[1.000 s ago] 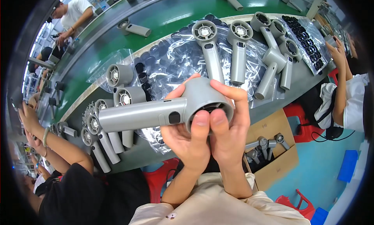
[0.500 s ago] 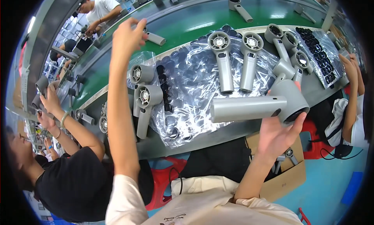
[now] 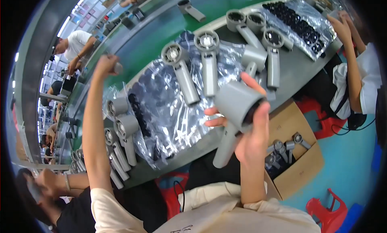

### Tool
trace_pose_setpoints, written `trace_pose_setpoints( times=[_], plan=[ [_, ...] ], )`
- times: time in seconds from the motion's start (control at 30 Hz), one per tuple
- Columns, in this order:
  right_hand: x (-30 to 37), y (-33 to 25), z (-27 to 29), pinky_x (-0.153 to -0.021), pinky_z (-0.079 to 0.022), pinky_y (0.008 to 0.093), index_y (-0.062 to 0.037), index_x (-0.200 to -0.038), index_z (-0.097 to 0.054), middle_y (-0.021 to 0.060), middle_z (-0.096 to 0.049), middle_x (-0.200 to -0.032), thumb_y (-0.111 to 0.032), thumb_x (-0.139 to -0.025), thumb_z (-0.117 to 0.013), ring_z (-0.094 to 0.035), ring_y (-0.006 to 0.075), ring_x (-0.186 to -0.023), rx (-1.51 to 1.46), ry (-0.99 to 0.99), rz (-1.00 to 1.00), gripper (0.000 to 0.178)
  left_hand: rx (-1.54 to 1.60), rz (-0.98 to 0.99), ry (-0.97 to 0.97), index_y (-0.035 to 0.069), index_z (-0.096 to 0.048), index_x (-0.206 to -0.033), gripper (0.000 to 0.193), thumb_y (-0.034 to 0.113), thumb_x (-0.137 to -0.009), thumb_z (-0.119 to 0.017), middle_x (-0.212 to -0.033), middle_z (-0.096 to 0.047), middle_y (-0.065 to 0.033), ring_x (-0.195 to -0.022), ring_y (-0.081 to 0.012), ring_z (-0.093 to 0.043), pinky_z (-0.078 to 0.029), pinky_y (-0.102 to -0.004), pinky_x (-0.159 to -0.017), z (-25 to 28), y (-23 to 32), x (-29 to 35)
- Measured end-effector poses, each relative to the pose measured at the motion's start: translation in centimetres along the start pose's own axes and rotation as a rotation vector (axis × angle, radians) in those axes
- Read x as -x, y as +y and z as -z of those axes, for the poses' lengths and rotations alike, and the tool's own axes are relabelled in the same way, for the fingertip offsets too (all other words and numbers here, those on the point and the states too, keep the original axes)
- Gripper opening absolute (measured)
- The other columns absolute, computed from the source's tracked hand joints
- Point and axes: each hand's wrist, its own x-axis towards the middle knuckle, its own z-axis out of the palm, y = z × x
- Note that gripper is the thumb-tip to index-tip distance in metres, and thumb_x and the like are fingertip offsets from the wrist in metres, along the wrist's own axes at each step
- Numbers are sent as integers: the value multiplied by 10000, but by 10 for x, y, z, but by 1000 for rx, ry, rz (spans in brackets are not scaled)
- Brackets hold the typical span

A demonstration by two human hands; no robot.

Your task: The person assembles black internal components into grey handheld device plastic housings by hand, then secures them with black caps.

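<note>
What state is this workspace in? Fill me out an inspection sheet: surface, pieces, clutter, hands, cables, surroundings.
Surface: grey tabletop beside a green strip.
Pieces: one grey fan held up; other fans lie on the table, left, middle and right.
Clutter: clear plastic with dark round pieces; open cardboard box with fans inside.
Hands: right hand has its fingers around the grey fan; left hand is at the green strip, blurred, grip unclear.
Cables: thin black cord by the lap; purpose unclear.
Surroundings: red stools, blue floor, co-workers left, right and across.
</note>
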Motion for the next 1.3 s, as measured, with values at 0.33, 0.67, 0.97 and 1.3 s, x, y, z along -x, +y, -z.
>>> trace_pose_setpoints(
  times=[0.33, 0.67, 0.97, 1.3],
  plan=[
    [16, 3, -17, -655, -537, 278, 12, -1356, -308, 155, -549, -1089, -378, -899, -546, -605, 189, -845, 364, -184, -71, 646, -210, -245, 77, 31, -646, -987, 238, 205, -833, -594, -712, -605, -161, -630, -239, -595, -462, -346, -608, -76, 110, 235],
    [30, 14, -25, -860, -516, 322, 47, -1271, -420, 153, -465, -1215, -131, -658, -837, -553, 215, -1074, 488, -341, 163, 762, -339, -260, 40, 151, -635, -1127, 330, 320, -844, -615, -846, -587, -245, -792, -378, -581, -456, -433, -735, -97, 98, 262],
    [24, 11, -22, -847, -503, 303, 69, -1302, -431, 137, -439, -1218, -70, -725, -746, -549, 205, -1055, 647, -382, 179, 672, 532, -420, 151, 18, -555, -1205, 523, 396, -850, -628, -1252, -511, -241, -1111, -276, -548, -431, -378, -914, -91, 134, 330],
    [30, 16, -30, -804, -487, 271, 55, -1272, -491, 158, -497, -1220, -109, -693, -786, -592, 215, -976, 723, -306, 216, 670, 944, -595, 148, 46, -552, -1132, 470, 407, -846, -642, -1214, -494, -317, -1156, -377, -492, -420, -451, -944, -125, 120, 335]
  ],
)
